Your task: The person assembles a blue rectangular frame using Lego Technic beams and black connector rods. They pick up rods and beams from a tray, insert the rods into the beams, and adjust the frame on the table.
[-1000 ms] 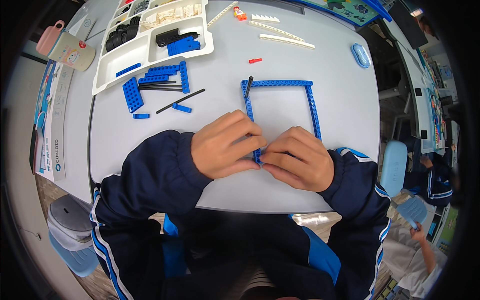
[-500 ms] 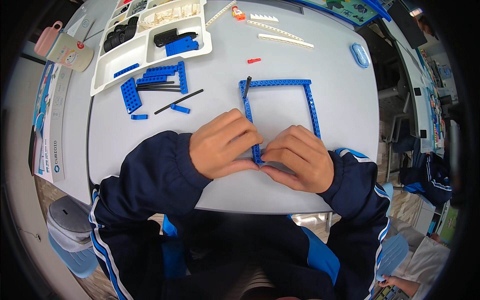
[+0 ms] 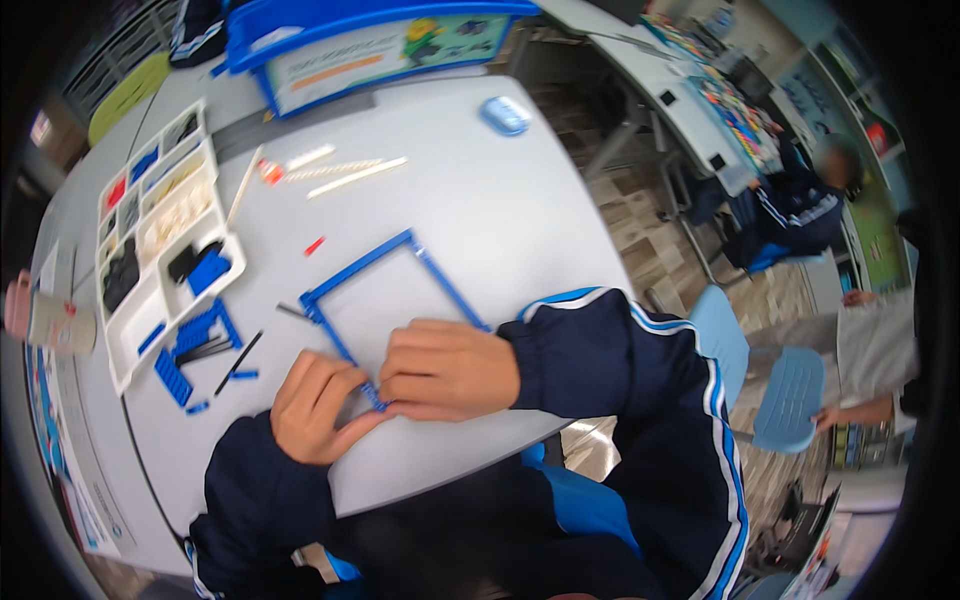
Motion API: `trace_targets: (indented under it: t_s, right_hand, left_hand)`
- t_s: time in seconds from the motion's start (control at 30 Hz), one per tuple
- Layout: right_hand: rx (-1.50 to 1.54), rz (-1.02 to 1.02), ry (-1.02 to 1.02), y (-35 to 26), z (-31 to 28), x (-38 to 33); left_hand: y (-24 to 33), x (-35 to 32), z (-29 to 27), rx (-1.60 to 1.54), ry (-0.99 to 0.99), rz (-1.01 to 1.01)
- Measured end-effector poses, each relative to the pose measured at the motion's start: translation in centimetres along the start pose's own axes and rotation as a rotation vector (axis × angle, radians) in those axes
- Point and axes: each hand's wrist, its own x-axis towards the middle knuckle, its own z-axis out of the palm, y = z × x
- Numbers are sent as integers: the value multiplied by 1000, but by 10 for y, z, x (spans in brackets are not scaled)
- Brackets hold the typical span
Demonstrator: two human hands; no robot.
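Observation:
A three-sided frame of blue building beams (image 3: 357,262) lies on the table in front of me. Both hands meet at the near end of its left beam. My left hand (image 3: 318,405) grips that beam from the left, thumb and fingers closed around its end. My right hand (image 3: 445,370) is closed at the same end, its thumb against the left thumb; whether it pinches a small part there is hidden. A black axle (image 3: 291,312) sticks out at the frame's far left corner. The right beam runs behind my right hand.
Left of the frame lie loose blue beams (image 3: 228,325) and a black axle rod (image 3: 240,362). A white sorting tray (image 3: 125,355) holds parts. White beams (image 3: 357,177), a red peg (image 3: 315,245), a blue case (image 3: 506,116) and a blue bin (image 3: 385,55) stand or lie farther off. A seated person (image 3: 800,205) is at right.
The whole view has turned and shifted, so the table appears slanted and more of the room shows at right. My hands remain at the same end of the beam.

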Motion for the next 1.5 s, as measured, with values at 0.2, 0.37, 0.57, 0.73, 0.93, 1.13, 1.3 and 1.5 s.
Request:
trace_targets:
  t_s: [0.2, 0.37, 0.57, 0.73, 0.93, 1.13, 1.3, 1.5]
  right_hand:
    - [-35, -9, 19, 2, 6, -2]
    - [-13, -28, 33, 5, 8, -4]
    - [-14, -34, 34, 5, 9, -5]
    - [-10, -34, 25, 5, 9, -5]
    - [-7, -32, 6, 5, 8, -5]
    - [-4, -21, 0, 5, 9, -4]
    - [-4, -19, 2, 5, 9, -5]
    - [-6, -17, 8, 5, 9, -5]
  left_hand:
    - [0, -1, 0, 18, -13, -10]
    - [0, -1, -1, 35, -32, -16]
    - [0, -2, 0, 38, -34, -5]
    - [-1, -2, 0, 42, -32, 2]
    - [0, -1, -1, 42, -33, 6]
    - [0, -1, -1, 44, -36, -1]
    - [0, -2, 0, 48, -33, 2]
    - [0, -2, -1, 47, -31, 0]
